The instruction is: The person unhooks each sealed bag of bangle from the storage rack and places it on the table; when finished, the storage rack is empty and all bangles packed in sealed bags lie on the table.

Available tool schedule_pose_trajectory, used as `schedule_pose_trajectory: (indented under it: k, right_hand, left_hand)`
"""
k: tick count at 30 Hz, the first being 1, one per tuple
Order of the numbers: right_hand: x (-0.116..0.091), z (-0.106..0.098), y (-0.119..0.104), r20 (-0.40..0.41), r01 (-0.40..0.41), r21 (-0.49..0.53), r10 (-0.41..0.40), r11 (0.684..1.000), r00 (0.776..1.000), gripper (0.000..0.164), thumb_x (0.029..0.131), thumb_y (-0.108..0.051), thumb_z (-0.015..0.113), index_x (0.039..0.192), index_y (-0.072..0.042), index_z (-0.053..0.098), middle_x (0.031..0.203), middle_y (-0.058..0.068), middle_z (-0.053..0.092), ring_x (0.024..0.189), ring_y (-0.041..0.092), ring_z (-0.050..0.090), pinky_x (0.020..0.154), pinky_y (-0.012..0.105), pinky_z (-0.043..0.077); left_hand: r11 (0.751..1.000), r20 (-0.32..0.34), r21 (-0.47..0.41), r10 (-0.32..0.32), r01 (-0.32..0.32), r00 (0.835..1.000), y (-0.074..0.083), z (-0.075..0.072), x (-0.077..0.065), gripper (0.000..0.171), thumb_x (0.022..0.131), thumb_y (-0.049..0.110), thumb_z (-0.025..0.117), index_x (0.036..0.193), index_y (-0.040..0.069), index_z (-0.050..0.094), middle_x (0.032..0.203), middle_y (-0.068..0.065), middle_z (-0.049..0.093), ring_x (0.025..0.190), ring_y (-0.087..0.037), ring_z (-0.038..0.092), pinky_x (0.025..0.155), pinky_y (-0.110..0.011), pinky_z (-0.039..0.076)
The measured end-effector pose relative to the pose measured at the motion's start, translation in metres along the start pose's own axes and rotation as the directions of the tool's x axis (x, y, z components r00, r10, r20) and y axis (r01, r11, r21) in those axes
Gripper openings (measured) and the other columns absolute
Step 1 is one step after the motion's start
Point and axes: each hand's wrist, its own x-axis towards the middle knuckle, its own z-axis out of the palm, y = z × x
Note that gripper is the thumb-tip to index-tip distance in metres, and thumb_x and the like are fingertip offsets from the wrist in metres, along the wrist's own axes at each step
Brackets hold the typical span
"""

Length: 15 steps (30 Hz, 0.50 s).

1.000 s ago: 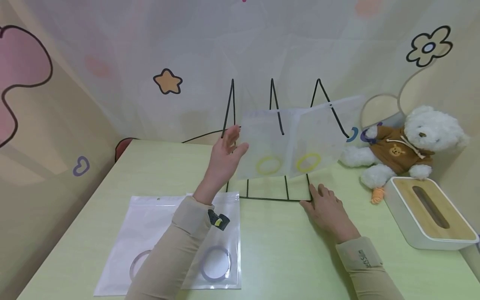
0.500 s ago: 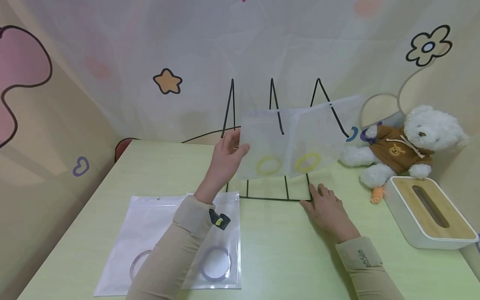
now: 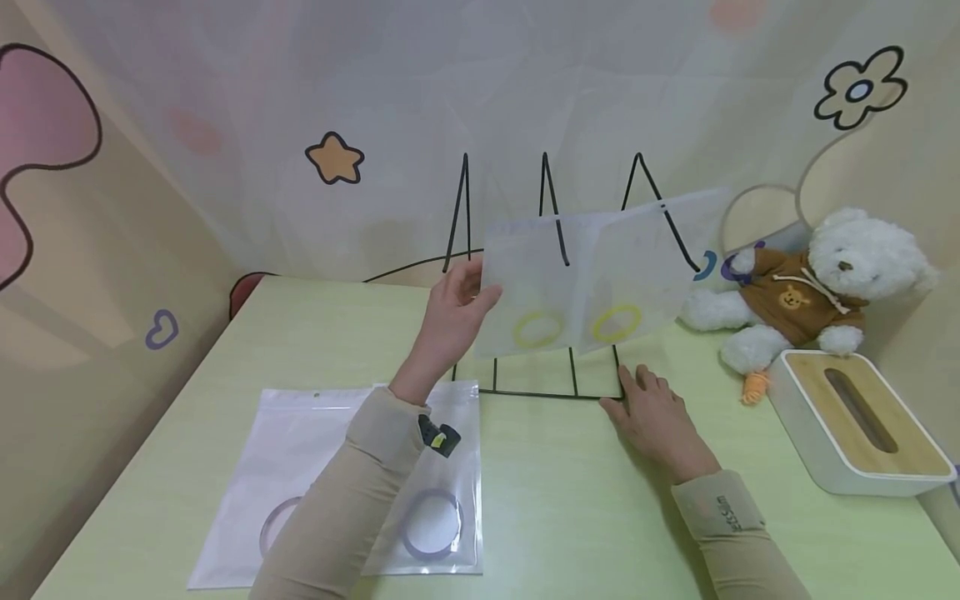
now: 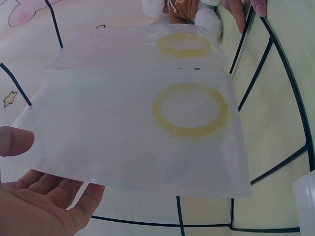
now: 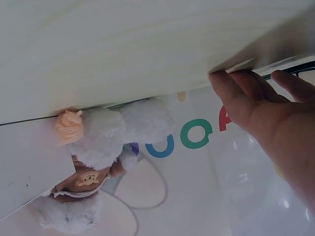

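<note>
Two translucent plastic bags, a left bag [image 3: 525, 267] and a right bag [image 3: 648, 258], hang side by side from a black wire rack [image 3: 540, 395]. A yellow ring shape [image 4: 189, 132] shows on each bag. My left hand [image 3: 446, 321] holds the left bag's outer edge, thumb in front and fingertips hidden behind it. At the rack's front right base corner rests my right hand [image 3: 660, 417]. Its finger and thumb lie either side of the base wire, and other fingers [image 5: 234, 91] touch the tabletop.
Two more bags, one white [image 3: 255, 467] and one clear-fronted [image 3: 469, 467], lie overlapping on the table [image 3: 555, 517] under my left forearm. On the right sit a plush bear [image 3: 795, 292] and a tissue box [image 3: 832, 425]. A patterned wall cloth [image 3: 390, 83] stands behind.
My left fingers have slipped from beside the left bag to behind its edge, while the thumb has shifted slightly right. The right hand and the rack have kept their place.
</note>
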Motion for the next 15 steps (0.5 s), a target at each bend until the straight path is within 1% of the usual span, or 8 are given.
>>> schedule_pose_trajectory:
  k: [4, 7, 11, 15]
  right_hand:
    - [0.0009, -0.0003, 0.0003, -0.004, 0.005, -0.003, -0.005, 1.0, 1.0, 0.068, 0.103, -0.041, 0.045, 0.148, 0.007, 0.029, 0.145, 0.034, 0.028, 0.127, 0.054, 0.03, 0.097, 0.069, 0.031]
    - [0.0011, -0.0005, 0.0002, -0.002, 0.004, -0.001, -0.004, 1.0, 1.0, 0.068, 0.103, -0.041, 0.044, 0.148, 0.007, 0.028, 0.145, 0.034, 0.028, 0.127, 0.054, 0.03, 0.097, 0.07, 0.031]
    - [0.0011, -0.0004, 0.0001, 0.006, -0.003, 0.002, 0.003, 1.0, 1.0, 0.068, 0.103, -0.04, 0.044, 0.148, 0.007, 0.028, 0.146, 0.035, 0.027, 0.128, 0.054, 0.03, 0.097, 0.07, 0.031]
    - [0.0012, 0.0003, 0.0004, 0.008, -0.004, -0.003, 0.004, 1.0, 1.0, 0.068, 0.102, -0.041, 0.044, 0.148, 0.007, 0.029, 0.146, 0.035, 0.028, 0.128, 0.054, 0.03, 0.096, 0.07, 0.031]
  left_hand:
    - [1.0, 0.008, 0.0, 0.016, -0.016, 1.0, 0.0001, -0.0004, 0.0009, 0.034, 0.098, 0.015, 0.058, 0.131, 0.005, 0.056, 0.126, -0.007, 0.062, 0.116, -0.017, 0.058, 0.102, -0.038, 0.044]
    - [0.999, 0.0, 0.015, 0.029, -0.029, 1.0, 0.0004, -0.0005, 0.0008, 0.028, 0.098, 0.016, 0.057, 0.123, 0.004, 0.062, 0.119, -0.008, 0.065, 0.11, -0.018, 0.061, 0.101, -0.038, 0.044]
    - [0.997, -0.032, 0.065, 0.033, -0.031, 0.999, 0.0006, -0.0004, 0.0, 0.024, 0.099, 0.018, 0.056, 0.114, 0.003, 0.067, 0.11, -0.008, 0.067, 0.102, -0.018, 0.062, 0.097, -0.038, 0.047]
    - [0.996, -0.067, 0.085, 0.021, -0.015, 0.998, 0.0007, -0.0004, -0.0012, 0.025, 0.098, 0.018, 0.057, 0.113, 0.002, 0.069, 0.106, -0.009, 0.07, 0.099, -0.018, 0.063, 0.092, -0.037, 0.049]
